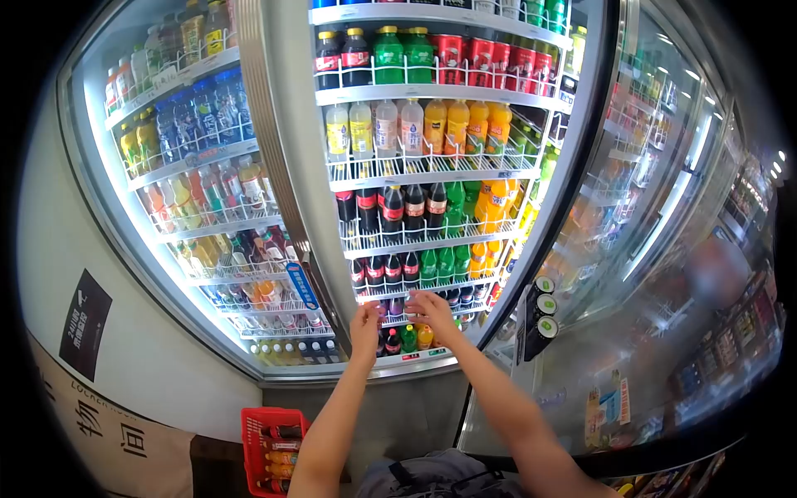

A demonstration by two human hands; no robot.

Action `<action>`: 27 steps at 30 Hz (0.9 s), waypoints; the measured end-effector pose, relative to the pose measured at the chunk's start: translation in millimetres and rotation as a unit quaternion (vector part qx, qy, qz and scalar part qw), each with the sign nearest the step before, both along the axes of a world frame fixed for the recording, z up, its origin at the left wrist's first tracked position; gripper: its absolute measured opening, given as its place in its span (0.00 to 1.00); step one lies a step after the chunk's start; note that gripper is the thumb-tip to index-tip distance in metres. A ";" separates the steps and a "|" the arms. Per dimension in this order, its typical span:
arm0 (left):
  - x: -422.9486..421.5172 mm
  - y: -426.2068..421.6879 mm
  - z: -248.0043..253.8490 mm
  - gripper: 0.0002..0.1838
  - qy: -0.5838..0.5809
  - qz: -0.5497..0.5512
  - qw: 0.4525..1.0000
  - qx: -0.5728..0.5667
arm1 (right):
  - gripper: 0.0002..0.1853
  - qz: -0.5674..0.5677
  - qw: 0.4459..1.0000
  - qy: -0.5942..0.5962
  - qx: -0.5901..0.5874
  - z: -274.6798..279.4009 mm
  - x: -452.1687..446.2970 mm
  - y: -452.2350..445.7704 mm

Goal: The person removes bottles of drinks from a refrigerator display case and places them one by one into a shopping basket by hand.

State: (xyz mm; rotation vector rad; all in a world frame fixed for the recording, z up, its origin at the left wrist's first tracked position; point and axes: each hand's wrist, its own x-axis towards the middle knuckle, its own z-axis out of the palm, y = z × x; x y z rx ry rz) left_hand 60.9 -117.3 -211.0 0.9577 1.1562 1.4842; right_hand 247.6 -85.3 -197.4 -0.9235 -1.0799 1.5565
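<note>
Both hands reach toward the lower shelves of an open drinks cooler (423, 173). My left hand (365, 328) is in front of the lower left shelves, its fingers bent; whether they touch a bottle cannot be made out. My right hand (433, 315) is just to the right, fingers apart and pointing left, with nothing seen in it. Small dark bottles stand behind the hands. Above them is a row of cola bottles (392, 270) and green bottles (445, 266). Orange bottles (479, 259) stand at that row's right end.
A red basket (249, 440) with several bottles is on the floor at lower left. The open glass door (573, 349) spans the right side. Another lit cooler (199, 149) stands left, beyond a metal frame (278, 149). Higher shelves hold cans (480, 62) and bottles.
</note>
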 end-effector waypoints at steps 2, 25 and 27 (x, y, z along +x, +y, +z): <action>9.3 4.0 -3.5 0.13 -0.011 -0.009 1.000 0.006 | 0.20 -0.013 1.000 -0.001 -0.001 -4.8 26.2 1.2; -11.7 184.0 34.0 0.20 0.018 -0.080 0.996 0.038 | 0.23 -0.114 0.991 0.051 0.044 44.6 -14.5 130.7; -12.5 200.3 32.3 0.20 0.093 -0.064 0.993 0.012 | 0.22 -0.123 0.990 0.047 0.053 47.0 -20.1 141.2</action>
